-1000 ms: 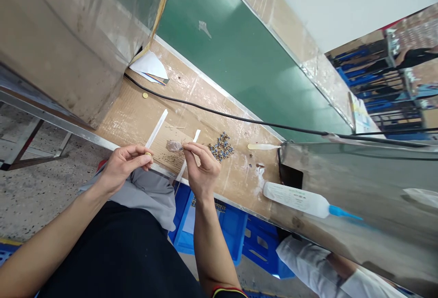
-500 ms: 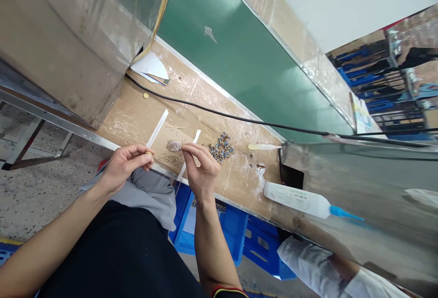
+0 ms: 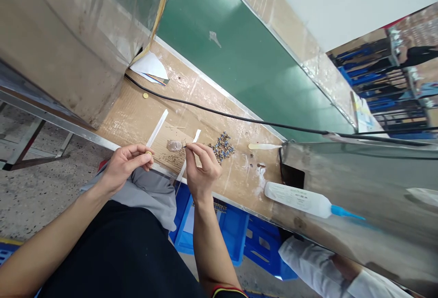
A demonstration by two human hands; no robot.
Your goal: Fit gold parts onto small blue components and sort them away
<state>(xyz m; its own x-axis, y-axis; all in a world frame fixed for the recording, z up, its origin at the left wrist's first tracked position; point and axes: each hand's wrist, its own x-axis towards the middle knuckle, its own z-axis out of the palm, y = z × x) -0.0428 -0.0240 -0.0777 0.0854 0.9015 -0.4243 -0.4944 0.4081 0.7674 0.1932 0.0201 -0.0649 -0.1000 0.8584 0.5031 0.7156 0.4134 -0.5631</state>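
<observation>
My left hand (image 3: 126,163) is closed in a pinch on a small brass-coloured ring (image 3: 148,154) at the near edge of the cardboard-covered bench (image 3: 143,115). My right hand (image 3: 201,168) pinches a thin dark tool whose tip touches a small blob of clear glue (image 3: 174,145) on the bench. A heap of small metal parts (image 3: 221,146) lies just right of that hand. Two white strips (image 3: 157,128) lie near the glue blob.
A black cable (image 3: 239,117) runs across the bench beside a green conveyor belt (image 3: 246,56). A white glue bottle with a blue nozzle (image 3: 304,200) lies at the right. Metal housings stand at both sides. Blue crates (image 3: 236,229) sit below; another person's white sleeve (image 3: 315,266) shows lower right.
My right hand has shifted slightly, keeping the tool tip at the glue blob. A scrap on the green belt has travelled to the right. My left hand has stayed still.
</observation>
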